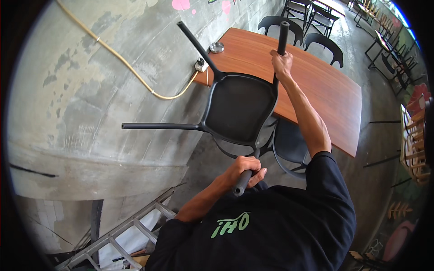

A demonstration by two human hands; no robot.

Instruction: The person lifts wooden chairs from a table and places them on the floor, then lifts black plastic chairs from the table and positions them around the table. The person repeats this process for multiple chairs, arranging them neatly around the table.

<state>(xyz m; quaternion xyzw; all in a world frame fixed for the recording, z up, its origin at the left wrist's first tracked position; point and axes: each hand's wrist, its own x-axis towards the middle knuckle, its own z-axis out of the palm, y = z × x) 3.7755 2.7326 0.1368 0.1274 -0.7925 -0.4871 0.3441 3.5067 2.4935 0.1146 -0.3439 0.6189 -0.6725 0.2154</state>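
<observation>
A black plastic chair (240,107) is held upside down in front of me, its seat's underside and its legs facing up. My left hand (247,169) is wrapped around the chair leg close to my chest. Farther out, my right hand (282,63) grips another leg, over the wooden table (315,91). The two remaining legs point toward the concrete wall and touch neither hand. Part of the curved backrest shows below the seat; the rest is hidden. Beyond my left hand, a second black chair (291,140) stands upright at the table's near side.
An aluminium ladder (127,233) leans low on my left. A metal ashtray (216,47) sits at the table's wall end, near a socket (201,64) with a plug and yellow cable (132,75). Black chairs (323,47) line the far side. Stacked wooden furniture (414,145) stands right.
</observation>
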